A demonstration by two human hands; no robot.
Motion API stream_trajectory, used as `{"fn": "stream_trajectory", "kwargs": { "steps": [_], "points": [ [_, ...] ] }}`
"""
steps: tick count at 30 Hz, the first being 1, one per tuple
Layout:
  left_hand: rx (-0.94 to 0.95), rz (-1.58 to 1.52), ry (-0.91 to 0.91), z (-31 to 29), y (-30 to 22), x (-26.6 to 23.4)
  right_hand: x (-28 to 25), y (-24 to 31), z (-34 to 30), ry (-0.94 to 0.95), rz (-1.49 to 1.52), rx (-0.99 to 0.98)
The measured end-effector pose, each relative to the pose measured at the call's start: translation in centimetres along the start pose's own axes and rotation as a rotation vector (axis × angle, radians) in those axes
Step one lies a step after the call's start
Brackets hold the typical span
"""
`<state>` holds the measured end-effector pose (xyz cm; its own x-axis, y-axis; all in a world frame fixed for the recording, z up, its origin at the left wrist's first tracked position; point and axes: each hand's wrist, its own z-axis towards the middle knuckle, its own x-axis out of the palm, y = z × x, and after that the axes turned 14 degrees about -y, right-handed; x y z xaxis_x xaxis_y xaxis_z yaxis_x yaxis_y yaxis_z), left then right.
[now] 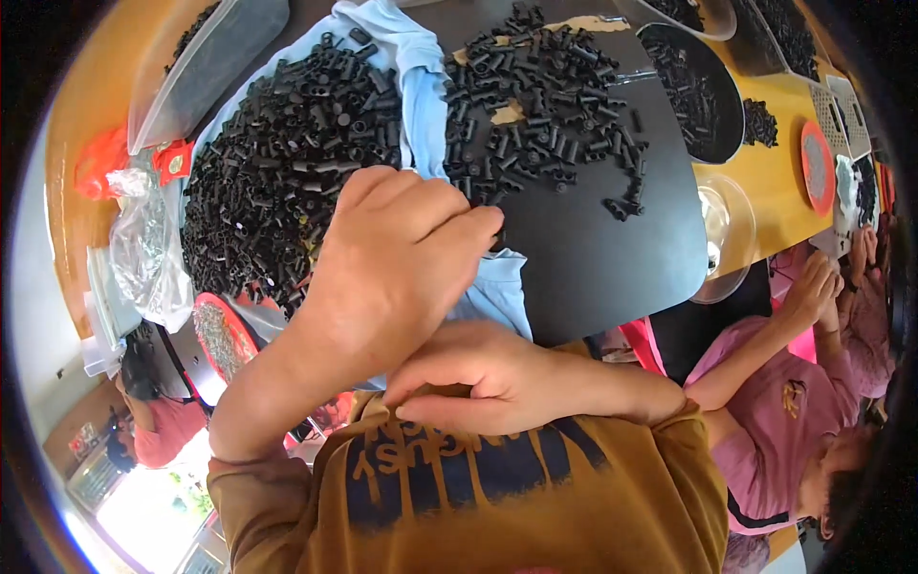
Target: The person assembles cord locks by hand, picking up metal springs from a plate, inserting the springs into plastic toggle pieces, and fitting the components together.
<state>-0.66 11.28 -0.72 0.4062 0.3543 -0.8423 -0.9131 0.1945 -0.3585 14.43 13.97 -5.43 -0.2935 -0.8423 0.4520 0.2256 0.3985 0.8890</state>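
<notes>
My left hand [402, 244] is closed, back up, its fingers curled over the near edge of a large pile of small black tubular plastic parts [296, 143]. Whatever its fingertips hold is hidden beneath the hand. Below the left wrist, close to my body, my right hand [478, 373] has its fingers bent round toward the thumb. Its fingertips come close together and I cannot make out what is between them. The pile lies on a light blue cloth [421, 86]. More loose black tubular parts [545, 105] are spread on the black tabletop [593, 258] to the right.
A clear plastic bin [201, 72] stands far left, above a crumpled clear bag [153, 253]. A red-rimmed dish [225, 330] of small pieces sits near my left forearm. To the right are a black basin [693, 91], a clear bowl [736, 234] and a co-worker in pink [765, 411].
</notes>
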Motion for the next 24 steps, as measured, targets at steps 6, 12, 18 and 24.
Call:
{"fn": "stream_trajectory", "kwargs": {
  "steps": [6, 12, 18, 24],
  "points": [
    [0.022, 0.141, 0.015, 0.0, 0.9, 0.6, 0.0, -0.8, 0.2, 0.003, 0.013, -0.123],
    [-0.024, 0.033, -0.042, 0.9, 0.1, 0.9, -0.3, -0.4, 0.3, 0.020, -0.004, -0.121],
    [-0.045, 0.098, 0.085, 0.5, -0.7, 1.1, -0.3, 0.0, 0.2, 0.021, -0.037, -0.076],
    [0.013, 0.122, 0.030, -0.2, -0.5, 1.0, -0.2, 0.2, 0.1, 0.066, -0.070, -0.047]
  ]
}}
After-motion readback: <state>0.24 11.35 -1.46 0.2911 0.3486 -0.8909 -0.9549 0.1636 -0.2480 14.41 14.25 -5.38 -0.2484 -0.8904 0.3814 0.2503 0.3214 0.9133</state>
